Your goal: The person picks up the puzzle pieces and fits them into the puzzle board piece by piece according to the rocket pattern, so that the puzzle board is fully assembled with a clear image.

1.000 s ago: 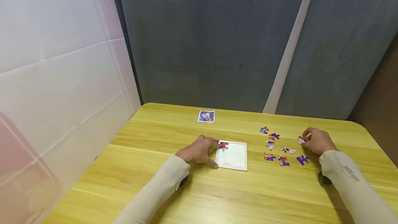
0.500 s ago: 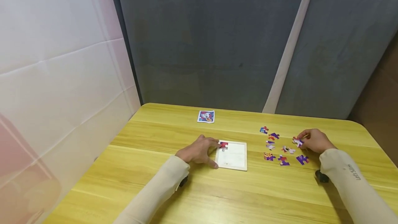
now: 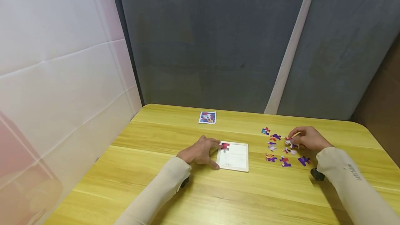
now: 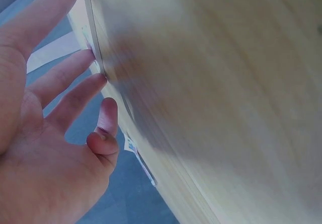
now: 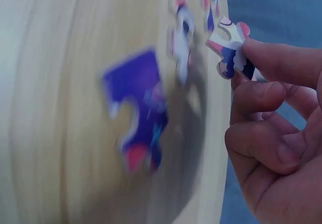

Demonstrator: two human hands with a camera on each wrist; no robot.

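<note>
A white puzzle tray (image 3: 233, 157) lies mid-table with one red piece (image 3: 225, 146) set in its top-left corner. My left hand (image 3: 201, 152) rests on the table with straight fingers touching the tray's left edge (image 4: 95, 53). My right hand (image 3: 307, 139) pinches a white, pink and purple puzzle piece (image 5: 229, 48) between thumb and forefinger, lifted just above the table. In the head view the held piece (image 3: 288, 142) hangs over several loose purple and red pieces (image 3: 278, 148) scattered to the tray's right.
The yellow wooden table (image 3: 218, 190) stands against a dark grey curtain. A small picture card (image 3: 207, 117) lies near the far edge. A purple loose piece (image 5: 141, 113) lies close under my right hand. A pale wall panel runs along the left side.
My right hand has lifted a puzzle piece and carried it leftward over the loose pieces. The left hand has stayed at the tray's edge.
</note>
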